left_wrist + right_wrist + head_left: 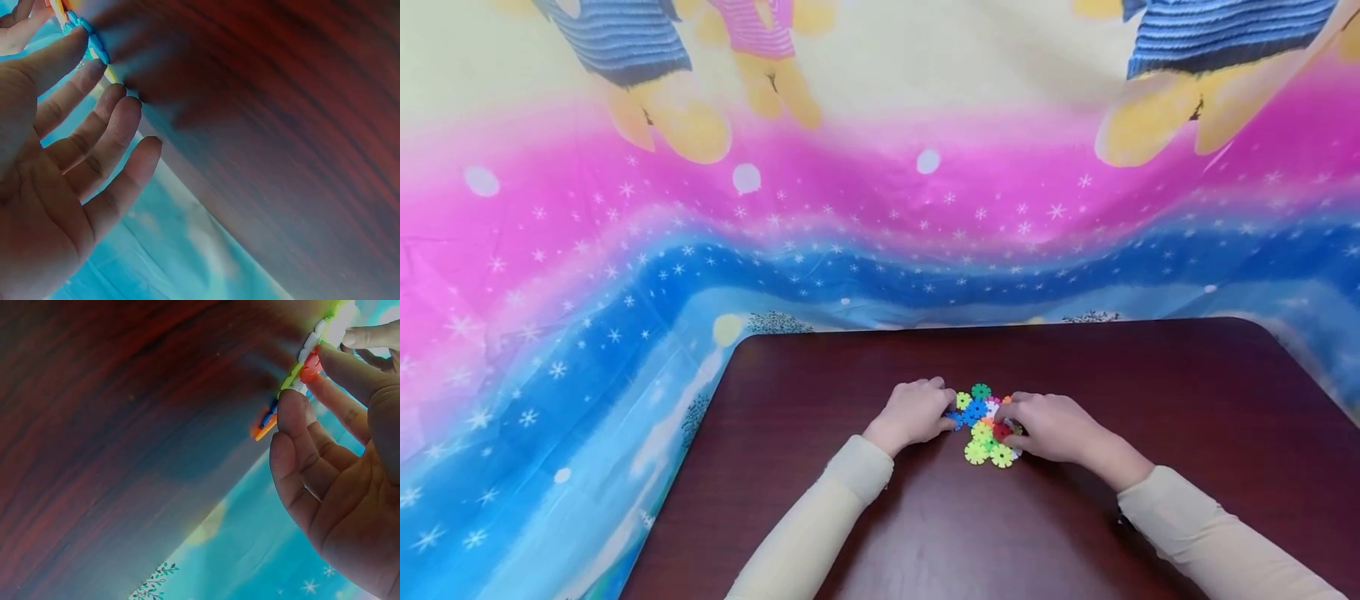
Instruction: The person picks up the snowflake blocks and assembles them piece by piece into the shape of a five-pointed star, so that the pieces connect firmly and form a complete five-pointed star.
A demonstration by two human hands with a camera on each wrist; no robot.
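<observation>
Head view: both hands are at work on the disc cluster [982, 431], a joined group of notched, brightly coloured plastic discs. It sits on the bench [820, 379], right of the middle of the view, between the two hands.

Left hand [917, 412]: at the left side of the cluster. Thumb and index finger pinch the leftmost blue disc [957, 419]; the left wrist view shows the remaining fingers loosely bent and free of the pieces.

Right hand [1052, 427]: at the right side, covering part of the cluster. Thumb and index finger grasp the red disc [1002, 432], and the right wrist view confirms this piece lying between them. Whether the other fingers touch further pieces cannot be determined.

Arrangement: a dark green disc [981, 391] stands at the far edge. A second blue disc [976, 411] lies left of a white disc [992, 407]. Two yellow-green discs form the near edge, one left [976, 452], one right [1002, 456].

Surroundings: the bench is dark reddish brown with rounded far corners. Beyond it hangs a printed cloth [850, 208] in pink and blue, bearing snowflakes and yellow figures in striped tops. Both sleeves [820, 517] are pale cream.
</observation>
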